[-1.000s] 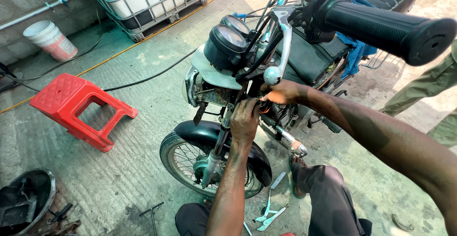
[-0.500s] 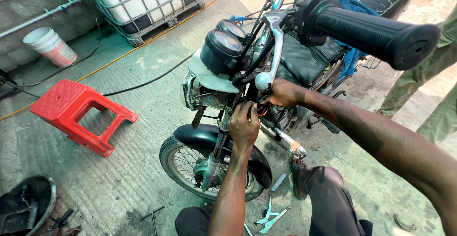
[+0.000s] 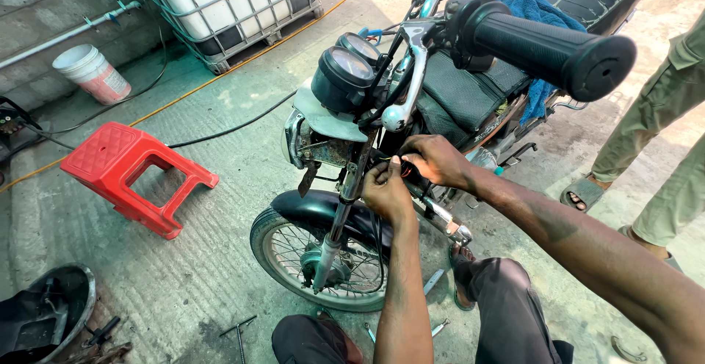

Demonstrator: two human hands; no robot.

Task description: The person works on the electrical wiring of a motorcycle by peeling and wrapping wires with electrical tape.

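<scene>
Wires: thin bundle of red, yellow and dark wires [image 3: 400, 167], just behind the headlamp area, beside the front fork of the black motorcycle [image 3: 440, 92]; both our hands meet on it.
L hand: our left hand [image 3: 387, 191] comes up from below, fingers pinched narrow on the wires.
R hand: our right hand [image 3: 438, 160] reaches in from the right, fingers curled close round the same bundle (what's inside the curl we can't tell), touching the left hand.
Bike front: two round black gauges [image 3: 345, 74] above the hands, chrome brake lever [image 3: 408, 77] hanging close by, black rubber handlebar grip [image 3: 551, 44] nearest the cam.
Below: spoked front wheel w/ black mudguard [image 3: 312, 250] on the concrete floor; small metal tools [image 3: 433, 283] lie near our knees.
Left side: red plastic stool [image 3: 132, 177], well apart from the bike; white bucket [image 3: 92, 74] by the wall.
Right edge: another person's legs in olive trousers [image 3: 661, 143], sandals on.
</scene>
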